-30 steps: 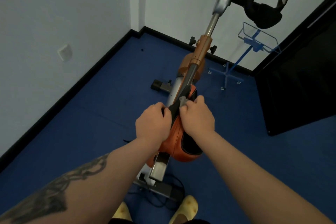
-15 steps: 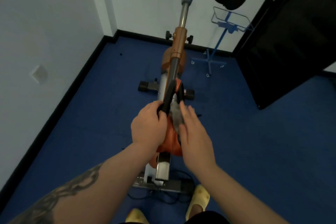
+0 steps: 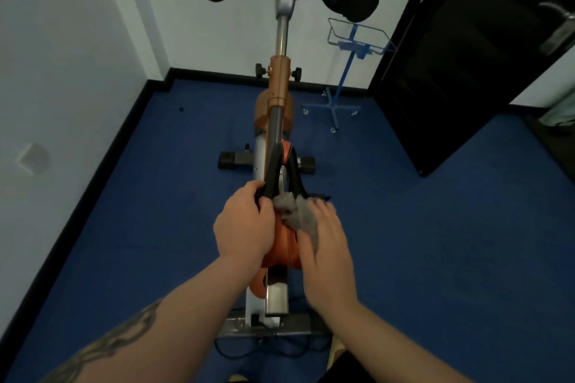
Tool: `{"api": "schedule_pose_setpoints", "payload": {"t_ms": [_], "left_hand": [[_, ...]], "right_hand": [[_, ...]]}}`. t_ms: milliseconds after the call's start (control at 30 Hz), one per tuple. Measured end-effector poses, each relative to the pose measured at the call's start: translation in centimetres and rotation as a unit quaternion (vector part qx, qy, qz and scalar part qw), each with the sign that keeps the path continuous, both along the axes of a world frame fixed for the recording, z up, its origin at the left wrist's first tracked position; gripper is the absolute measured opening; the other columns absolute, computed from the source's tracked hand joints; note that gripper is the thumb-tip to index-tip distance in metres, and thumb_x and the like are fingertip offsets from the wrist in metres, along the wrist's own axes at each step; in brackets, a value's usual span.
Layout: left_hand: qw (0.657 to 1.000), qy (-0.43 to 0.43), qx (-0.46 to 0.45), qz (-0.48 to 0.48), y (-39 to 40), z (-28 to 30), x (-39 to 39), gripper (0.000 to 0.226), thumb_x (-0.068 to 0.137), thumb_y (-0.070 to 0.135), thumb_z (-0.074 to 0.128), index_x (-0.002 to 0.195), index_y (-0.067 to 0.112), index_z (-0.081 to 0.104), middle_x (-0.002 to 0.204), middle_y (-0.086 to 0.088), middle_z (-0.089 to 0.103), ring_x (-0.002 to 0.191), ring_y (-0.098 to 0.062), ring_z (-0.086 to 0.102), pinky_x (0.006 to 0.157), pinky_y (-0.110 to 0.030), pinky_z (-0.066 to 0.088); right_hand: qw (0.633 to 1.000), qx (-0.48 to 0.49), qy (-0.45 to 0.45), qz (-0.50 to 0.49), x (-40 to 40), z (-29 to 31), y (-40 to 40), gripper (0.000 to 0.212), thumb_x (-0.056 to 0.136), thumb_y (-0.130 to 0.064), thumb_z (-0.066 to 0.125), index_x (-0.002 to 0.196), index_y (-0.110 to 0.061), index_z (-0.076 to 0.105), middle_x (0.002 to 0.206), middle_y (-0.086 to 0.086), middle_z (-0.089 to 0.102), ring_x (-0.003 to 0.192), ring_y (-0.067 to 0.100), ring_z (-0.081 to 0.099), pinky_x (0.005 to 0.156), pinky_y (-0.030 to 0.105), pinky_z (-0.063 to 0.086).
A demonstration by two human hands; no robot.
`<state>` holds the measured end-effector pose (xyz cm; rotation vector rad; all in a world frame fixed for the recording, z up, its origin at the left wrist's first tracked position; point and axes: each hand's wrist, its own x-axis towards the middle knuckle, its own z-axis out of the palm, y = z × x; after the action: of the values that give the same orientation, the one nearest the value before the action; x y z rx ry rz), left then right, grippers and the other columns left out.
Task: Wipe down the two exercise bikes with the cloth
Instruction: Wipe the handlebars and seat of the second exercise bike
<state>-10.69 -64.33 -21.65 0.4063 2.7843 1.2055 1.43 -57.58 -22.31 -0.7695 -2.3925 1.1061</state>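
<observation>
two hands on the orange saddle [image 3: 281, 246]: left hand [image 3: 244, 227] grips its left edge, right hand [image 3: 326, 242] presses the grey cloth [image 3: 298, 214] flat, fingers straight.

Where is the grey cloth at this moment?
In the head view the cloth lies on the right side of the bike's orange saddle, under the right hand.

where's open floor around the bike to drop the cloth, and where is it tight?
Open: the blue floor between the bike and the left wall's black skirting; also the floor right of the saddle, toward the black door. Tight: the far right corner, where the blue wire stand sits beside the bike, and the cables at the rear base bar.
</observation>
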Motion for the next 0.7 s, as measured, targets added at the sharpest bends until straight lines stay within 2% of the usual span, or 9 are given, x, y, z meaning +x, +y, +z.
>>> {"api": "schedule_pose_setpoints", "payload": {"t_ms": [67,100,167,300,333,433,533,633,700], "left_hand": [[1.0,0.002,-0.003,-0.005,0.0,0.1,0.0,0.032,0.091,0.025,0.045,0.118,0.034,0.061,0.092,0.014,0.063,0.076,-0.005,0.053,0.055,-0.016,0.028],[1.0,0.0,-0.003,-0.005,0.0,0.1,0.1,0.032,0.091,0.025,0.045,0.118,0.034,0.061,0.092,0.014,0.063,0.076,-0.006,0.054,0.055,-0.017,0.029],[1.0,-0.005,-0.001,0.0,0.0,0.4,0.2,0.032,0.092,0.025,0.045,0.118,0.035,0.06,0.093,0.014,0.063,0.078,-0.006,0.055,0.055,-0.019,0.031],[1.0,-0.003,0.0,0.013,-0.1,0.3,0.5,0.031,0.093,0.025,0.046,0.118,0.035,0.06,0.087,0.015,0.062,0.074,-0.007,0.056,0.055,-0.022,0.035],[1.0,0.002,-0.001,0.018,0.0,0.3,0.6,0.03,0.092,0.025,0.047,0.116,0.036,0.061,0.086,0.016,0.061,0.073,-0.006,0.056,0.055,-0.022,0.036],[0.999,0.008,-0.024,0.043,0.5,0.5,0.3,0.026,0.092,0.027,0.047,0.11,0.037,0.062,0.091,0.017,0.063,0.078,-0.006,0.057,0.058,-0.025,0.038],[0.996,-0.015,-0.038,0.073,0.5,0.8,0.7,0.026,0.093,0.028,0.045,0.107,0.039,0.064,0.096,0.019,0.064,0.084,-0.005,0.058,0.065,-0.027,0.042],[0.99,-0.012,-0.052,0.134,0.6,0.8,0.7,0.025,0.092,0.029,0.045,0.101,0.037,0.068,0.099,0.02,0.065,0.09,-0.004,0.058,0.068,-0.028,0.043],[0.981,-0.006,-0.064,0.185,1.0,0.7,0.9,0.023,0.091,0.031,0.047,0.094,0.035,0.069,0.097,0.019,0.065,0.088,-0.004,0.058,0.065,-0.027,0.041]], "right_hand": [[0.996,-0.049,-0.019,-0.065,-2.2,0.9,1.6,0.024,0.099,-0.025,0.047,0.119,-0.032,0.06,0.115,-0.016,0.062,0.112,0.004,0.056,0.087,0.011,0.041],[0.992,-0.084,-0.03,-0.09,-3.0,1.5,2.4,0.015,0.097,-0.027,0.049,0.103,-0.031,0.062,0.095,-0.015,0.065,0.092,0.007,0.061,0.071,0.014,0.042],[0.983,-0.147,-0.021,-0.108,-3.4,1.7,2.8,0.012,0.096,-0.032,0.051,0.092,-0.03,0.061,0.083,-0.009,0.064,0.078,0.009,0.06,0.063,0.023,0.041],[0.975,-0.199,0.016,-0.098,-1.3,1.0,1.2,0.017,0.093,-0.043,0.05,0.098,-0.059,0.055,0.108,-0.027,0.057,0.092,-0.013,0.054,0.069,0.012,0.039],[0.973,-0.212,0.0,-0.089,-1.8,1.0,1.9,0.016,0.09,-0.048,0.049,0.094,-0.063,0.054,0.108,-0.027,0.058,0.093,-0.012,0.055,0.07,0.014,0.042],[0.936,-0.326,-0.128,-0.042,-6.1,1.5,6.4,0.022,0.091,-0.05,0.048,0.093,-0.035,0.064,0.101,-0.005,0.069,0.095,0.015,0.064,0.086,0.038,0.052],[0.886,-0.413,-0.208,-0.025,-8.6,2.3,8.3,0.041,0.098,-0.052,0.038,0.111,-0.02,0.059,0.113,0.008,0.065,0.105,0.027,0.061,0.096,0.04,0.048],[0.949,-0.234,-0.207,0.044,-6.3,1.8,6.6,0.047,0.093,-0.063,0.026,0.126,-0.037,0.044,0.135,-0.002,0.053,0.12,0.024,0.052,0.091,0.037,0.039],[0.964,-0.18,-0.157,0.115,-4.7,1.5,6.2,0.063,0.086,-0.067,0.022,0.143,-0.039,0.031,0.147,-0.011,0.041,0.128,0.018,0.045,0.094,0.036,0.038]]}}
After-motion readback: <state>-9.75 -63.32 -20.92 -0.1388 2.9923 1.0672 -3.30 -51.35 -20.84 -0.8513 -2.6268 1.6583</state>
